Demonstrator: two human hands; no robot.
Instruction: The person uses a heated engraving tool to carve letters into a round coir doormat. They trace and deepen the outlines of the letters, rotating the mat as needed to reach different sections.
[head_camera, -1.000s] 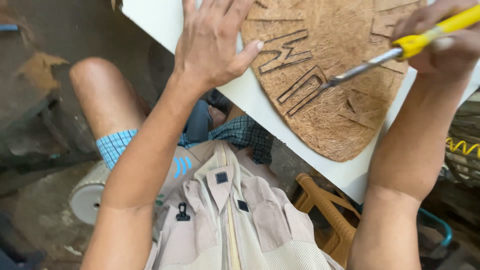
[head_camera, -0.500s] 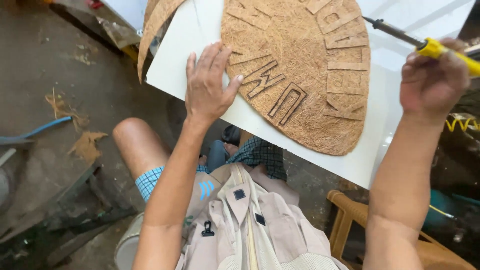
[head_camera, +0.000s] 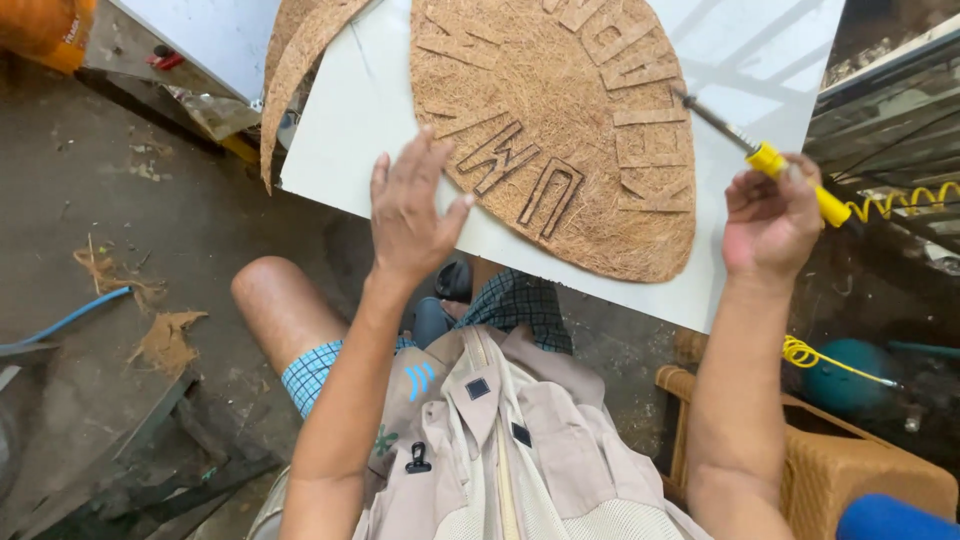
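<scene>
Your right hand (head_camera: 772, 222) is closed around a tool with a yellow handle (head_camera: 798, 184). You hold it up at the right edge of the white board (head_camera: 350, 120). Its thin metal tip (head_camera: 712, 116) points up and left and touches the right side of the brown mat (head_camera: 560, 120).

The mat is rough and hairy, with a round bottom edge. It lies flat on the board, in the top middle of the view. Cut letter shapes run in a curve along its rim, and more sit near its lower left part.

Your left hand (head_camera: 412, 208) is open with the fingers spread. It holds nothing. It lies over the board just left of the mat, and the thumb points at the mat's lower left edge. Your left arm reaches up from the bottom of the view.

A second brown mat piece (head_camera: 295, 70) curls over the board's top left edge. A yellow curly cord (head_camera: 905, 203) runs off to the right from the tool. An orange bag (head_camera: 45, 30) sits in the top left corner. A blue hose (head_camera: 65, 322) lies on the floor at the left. A woven stool (head_camera: 860, 475) stands at the lower right.
</scene>
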